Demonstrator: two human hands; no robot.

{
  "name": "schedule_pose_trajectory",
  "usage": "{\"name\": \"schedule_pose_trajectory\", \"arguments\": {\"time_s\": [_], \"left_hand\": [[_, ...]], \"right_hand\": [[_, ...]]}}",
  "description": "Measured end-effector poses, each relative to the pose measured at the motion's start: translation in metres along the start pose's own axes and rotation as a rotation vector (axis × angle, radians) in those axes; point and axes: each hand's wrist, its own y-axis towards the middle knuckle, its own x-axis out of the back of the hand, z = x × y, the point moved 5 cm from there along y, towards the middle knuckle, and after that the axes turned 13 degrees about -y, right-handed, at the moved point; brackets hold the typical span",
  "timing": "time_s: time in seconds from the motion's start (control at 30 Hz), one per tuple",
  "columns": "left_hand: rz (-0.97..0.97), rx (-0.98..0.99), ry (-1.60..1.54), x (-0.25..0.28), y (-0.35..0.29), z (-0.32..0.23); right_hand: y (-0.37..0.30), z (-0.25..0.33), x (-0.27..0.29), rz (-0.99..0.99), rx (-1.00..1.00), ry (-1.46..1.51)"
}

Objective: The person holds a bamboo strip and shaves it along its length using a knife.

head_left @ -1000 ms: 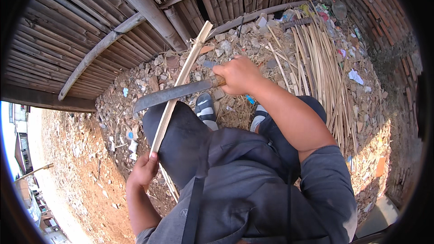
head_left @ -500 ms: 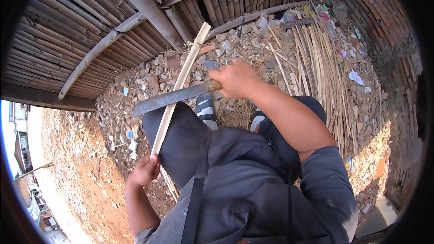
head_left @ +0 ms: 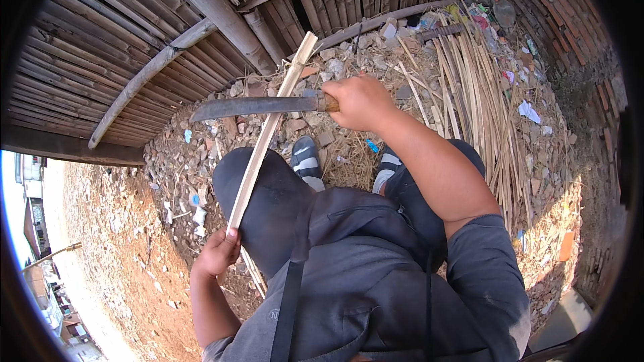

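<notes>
One left hand (head_left: 220,253) is clamping its fingers on the lower part of one pale strip (head_left: 253,171), which is running toward one o'clock; one right hand (head_left: 362,102), fingers wrapping the handle, is holding one machete (head_left: 251,106) across it, pointing to nine. Stony ground (head_left: 221,135) is spreading around two sandals (head_left: 306,154); bamboo slats (head_left: 127,47) are standing at ten, one brick wall (head_left: 567,20) at two, beyond uncountable loose strips (head_left: 484,104)
</notes>
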Motion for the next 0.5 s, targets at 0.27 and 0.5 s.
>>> {"name": "schedule_pose_trajectory", "arguments": {"time_s": [0.27, 0.5], "left_hand": [[-0.088, -0.027, -0.016, -0.011, -0.006, 0.004], [-0.063, -0.03, -0.011, -0.001, 0.0, 0.002]], "right_hand": [[0.003, -0.017, -0.015, 0.072, 0.049, 0.028], [-0.001, -0.024, -0.008, 0.002, -0.092, 0.071]]}}
